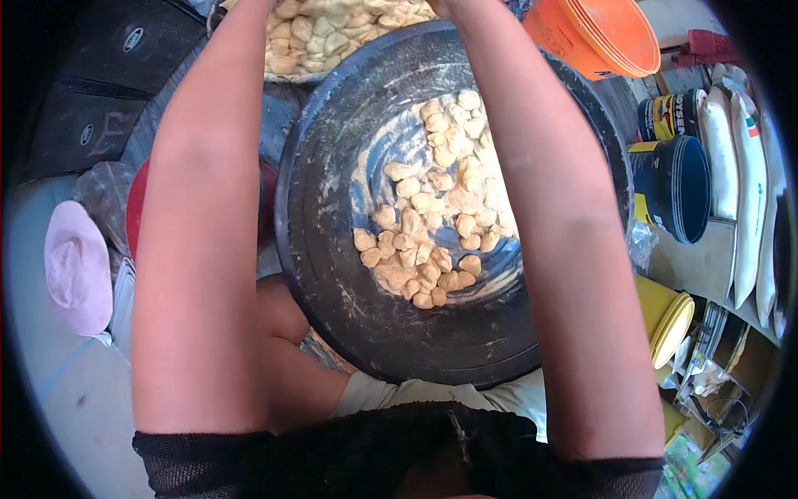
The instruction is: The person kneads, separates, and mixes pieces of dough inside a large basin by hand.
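Both of my forearms stretch forward past the top edge of the head view, so my two hands are cut off and their fingers do not show. They reach on either side of a shallow woven-rimmed basket heaped with pale yellowish lumps. Between my arms lies a wide black round basin, dusted with flour-like powder. Inside it sit many flour-coated, dough-like lumps, clustered at the middle and toward the far right. My right forearm hides part of the basin and of its lumps.
An orange bucket stands at the far right. Further right are a dark blue bucket, a yellow bucket and white filled sacks. On the left are a pink hat, a red container and black boxes.
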`<state>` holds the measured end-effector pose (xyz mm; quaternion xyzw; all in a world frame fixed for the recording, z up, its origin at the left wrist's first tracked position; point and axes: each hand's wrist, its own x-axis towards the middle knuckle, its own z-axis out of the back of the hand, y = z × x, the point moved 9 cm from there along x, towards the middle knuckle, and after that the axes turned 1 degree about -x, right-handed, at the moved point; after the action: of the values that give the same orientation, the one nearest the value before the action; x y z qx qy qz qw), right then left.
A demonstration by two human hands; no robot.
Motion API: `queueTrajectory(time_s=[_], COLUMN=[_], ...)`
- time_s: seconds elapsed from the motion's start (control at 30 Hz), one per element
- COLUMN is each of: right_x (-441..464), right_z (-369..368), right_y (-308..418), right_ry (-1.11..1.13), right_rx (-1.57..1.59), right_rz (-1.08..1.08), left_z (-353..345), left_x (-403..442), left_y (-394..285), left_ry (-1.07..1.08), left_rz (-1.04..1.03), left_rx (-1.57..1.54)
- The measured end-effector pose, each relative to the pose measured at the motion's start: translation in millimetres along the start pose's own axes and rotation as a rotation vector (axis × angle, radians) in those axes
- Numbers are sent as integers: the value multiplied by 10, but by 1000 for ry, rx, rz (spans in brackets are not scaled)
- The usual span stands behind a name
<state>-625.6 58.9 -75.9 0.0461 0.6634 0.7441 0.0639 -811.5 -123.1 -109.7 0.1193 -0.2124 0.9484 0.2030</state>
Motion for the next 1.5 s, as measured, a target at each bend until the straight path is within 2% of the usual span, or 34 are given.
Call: queueTrajectory(time_s=[0.03, 0.07, 0.1, 0.13, 0.17, 0.2, 0.23, 0.27, 0.3, 0.33, 0.37, 0.4, 0.47, 0.53, 0.63, 0.7, 0.73, 0.77, 0.83, 0.87, 0.9, 0.97, 1.0, 1.07, 1.13, 1.2, 1.27, 1.37, 1.4, 1.5], right_x=[-130, -491, -737, -981, -1263, -1513, -1733, -2076, -2366, -2668, -2945, -3205, -3781, -4360, -4688, -4490, -4467, -4463, -4621, -4625, -4762, -5029, -5149, -5313, -5472, -5406, -5279, -5126, -5189, -5007], right_z=[105, 260, 204, 353, 457, 473, 321, 107, -53, -437, -689, -853, -1121, -1287, -1044, -256, 74, 328, 273, 245, 48, -440, -526, -619, -630, -586, -632, -637, -632, -281], right_y=[-274, -610, -833, -1301, -1787, -2392, -2842, -3236, -3437, -2859, -3039, -3075, -3042, -2835, -2691, -2627, -2773, -2832, -2861, -2869, -3050, -3119, -3086, -2867, -2925, -2757, -2856, -2863, -2988, -3082], right_ry=[-8, -85, 174, 17, -155, -178, -31, 28, -50, 270, 195, 284, 496, 664, 765, 508, 398, 282, 158, 93, 144, 389, 450, 576, 448, 281, 302, 321, 309, 222], right_rx=[-59, -256, -374, -308, -323, -410, -529, -468, -954, -1031, -1113, -1198, -1074, -1006, -451, -529, -692, -858, -952, -1009, -911, -973, -921, -822, -903, -945, -976, -900, -872, -684], right_rz=[28, -64, -149, -276, -427, -564, -508, -640, -596, -691, -515, -441, -578, -396, -363, -651, -723, -786, -857, -880, -929, -897, -892, -881, -857, -856, -836, -781, -743, -664], left_z=[-33, -29, 104, 316, 360, 311, 49, -198, -498, -939, -1618, -1951, -2221, -2022, -1836, -1757, -1679, -1586, -1420, -1420, -1521, -1568, -1558, -1359, -1175, -1143, -1134, -1308, -1369, -1766], left_x=[-148, -268, -489, -775, -1090, -1344, -1648, -1990, -2312, -2681, -3140, -3631, -4392, -4880, -5423, -5586, -5687, -5637, -5590, -5587, -5732, -5904, -5975, -6020, -6148, -6212, -6173, -6149, -6113, -5883], left_y=[-71, -135, -420, -777, -1122, -1425, -1621, -1845, -1991, -2087, -1924, -1773, -1236, -1169, -1106, -1073, -1087, -1145, -1240, -1179, -1099, -1016, -1042, -1210, -1361, -1468, -1585, -1551, -1532, -1367], left_ry=[2, -86, -190, -299, -241, -178, -192, 294, 153, 499, 712, 879, 1016, 1048, 935, 1150, 1261, 1259, 1258, 1148, 1190, 1278, 1414, 1417, 1403, 1373, 1295, 1265, 1282, 1428], left_rz=[24, 42, -46, -135, -130, -123, -255, -93, -393, -364, -349, -392, -58, -41, -18, 109, 175, 149, 88, 78, 71, 52, -9, -175, -323, -300, -285, -286, -212, -177], left_rx=[-75, -164, -265, -360, -390, -421, -366, -384, -566, -465, -304, -175, -102, -22, -22, -3, 5, 59, 168, 212, 147, 27, 81, 139, 235, 318, 350, 166, 29, -271])
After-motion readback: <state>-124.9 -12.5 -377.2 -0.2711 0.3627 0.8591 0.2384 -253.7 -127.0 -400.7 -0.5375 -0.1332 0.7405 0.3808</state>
